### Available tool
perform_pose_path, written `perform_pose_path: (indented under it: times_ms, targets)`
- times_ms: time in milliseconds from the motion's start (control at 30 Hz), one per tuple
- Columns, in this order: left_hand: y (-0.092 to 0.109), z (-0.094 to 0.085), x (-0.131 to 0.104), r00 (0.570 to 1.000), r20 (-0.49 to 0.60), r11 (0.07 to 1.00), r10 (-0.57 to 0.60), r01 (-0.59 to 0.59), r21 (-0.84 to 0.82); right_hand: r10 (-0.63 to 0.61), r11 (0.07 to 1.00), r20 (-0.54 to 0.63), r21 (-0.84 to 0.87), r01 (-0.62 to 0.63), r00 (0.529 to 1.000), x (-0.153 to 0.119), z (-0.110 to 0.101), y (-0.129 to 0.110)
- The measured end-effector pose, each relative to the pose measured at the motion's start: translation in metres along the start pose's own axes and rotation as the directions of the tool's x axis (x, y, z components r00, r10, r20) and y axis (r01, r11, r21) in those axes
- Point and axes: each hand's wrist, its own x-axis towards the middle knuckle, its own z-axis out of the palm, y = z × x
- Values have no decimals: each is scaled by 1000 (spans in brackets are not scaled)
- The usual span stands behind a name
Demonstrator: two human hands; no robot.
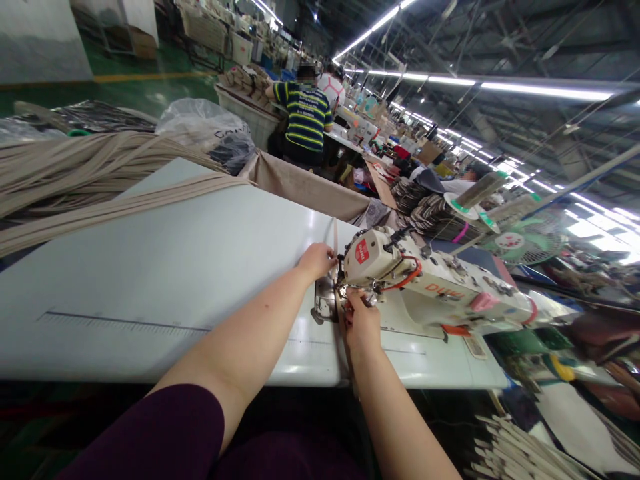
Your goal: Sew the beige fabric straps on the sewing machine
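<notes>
A white sewing machine (425, 280) with a red badge on its head stands on the pale worktable. One narrow beige-brown fabric strip (343, 340) passes under its needle area and hangs over the table's near edge. My left hand (318, 261) is just behind and left of the needle, fingers pinched on the strip's far part. In front of the needle my right hand (363, 321) has its fingers closed on the near part, close to the presser foot. The fingertips and the needle itself are partly hidden. A metal plate (325, 307) lies under the machine head.
Long beige strips (125, 193) lie across the table's left end. Behind the table is a cloth-lined bin (305, 183). Thread cones (475, 193) and a green fan (520, 240) stand right. A co-worker in a striped shirt (305, 120) works farther back. A printed ruler (125, 321) marks the table (240, 260).
</notes>
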Motion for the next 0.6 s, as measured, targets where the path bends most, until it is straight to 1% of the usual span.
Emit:
perform_pose_path:
  times_ms: [233,400,600]
  targets:
    - [-1,2,1,1000,-8,1000,6,-6,9,5,1000,2,6,-5,1000,0,-1,2]
    - [-2,3,2,1000,-5,1000,9,-9,10,10,1000,-19,-12,-11,1000,2,-4,5]
    - [-3,5,3,1000,-13,1000,9,-9,4,32,999,4,-13,-32,999,-1,-15,6]
